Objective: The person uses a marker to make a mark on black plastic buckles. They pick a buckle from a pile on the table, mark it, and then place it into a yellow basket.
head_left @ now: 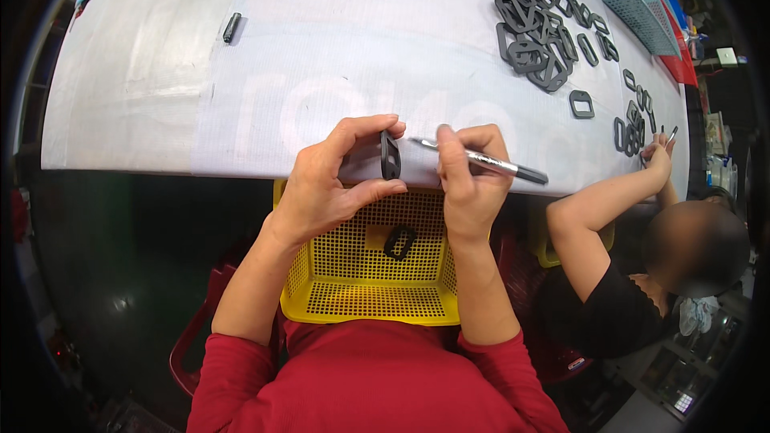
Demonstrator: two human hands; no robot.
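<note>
Between the thumb and fingers of my left hand (329, 168), a black oval plastic ring (390, 155) is held on edge just past the table's near side. My right hand (475, 180) grips a silver-and-black craft knife or pen (497, 164), whose thin tip points left toward the ring without touching it. Which of the two tools it is cannot be told for sure. Below my hands, a yellow mesh basket (365, 301) rests at my lap with one black ring (399, 242) inside.
A heap of black rings (533, 28) covers the table's (321, 56) far right, near a blue-green basket (634, 0). A small black cap (233, 28) lies at the left. On my right, a co-worker's hand (659, 159) works beside a smaller ring pile (634, 124).
</note>
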